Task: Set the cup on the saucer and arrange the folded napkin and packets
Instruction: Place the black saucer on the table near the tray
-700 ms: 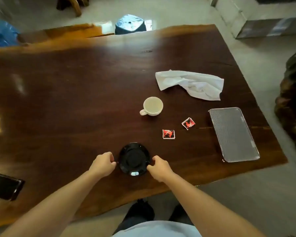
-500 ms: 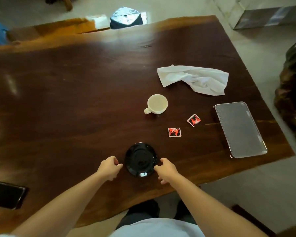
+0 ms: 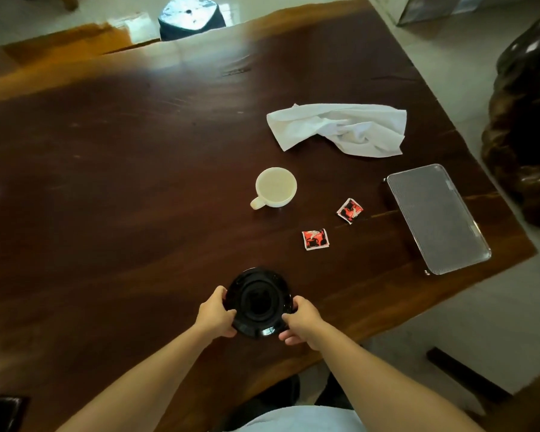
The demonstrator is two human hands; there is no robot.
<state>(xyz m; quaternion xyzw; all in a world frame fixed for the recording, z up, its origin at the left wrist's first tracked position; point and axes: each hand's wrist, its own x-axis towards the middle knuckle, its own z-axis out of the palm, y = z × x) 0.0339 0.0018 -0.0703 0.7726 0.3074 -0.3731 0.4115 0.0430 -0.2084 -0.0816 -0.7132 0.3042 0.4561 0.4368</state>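
A glossy black saucer [image 3: 258, 302] sits near the front edge of the dark wooden table [image 3: 122, 188]. My left hand [image 3: 216, 313] grips its left rim and my right hand [image 3: 301, 321] grips its right rim. A cream cup [image 3: 275, 188], handle pointing front-left, stands further back, apart from the saucer. Two red and black packets lie to its right: one [image 3: 315, 239] nearer me, the other [image 3: 350, 210] further right. A crumpled white napkin [image 3: 340, 129], unfolded, lies behind them.
A clear rectangular tray [image 3: 437, 218] lies along the table's right edge. A dark stool [image 3: 189, 15] stands beyond the far edge. A dark carved object [image 3: 527, 135] sits on the floor to the right. A black item [image 3: 0, 413] lies at the front left corner.
Both hands have closed in from beside the saucer onto its rim. My view has shifted so the whole scene sits further right and lower.
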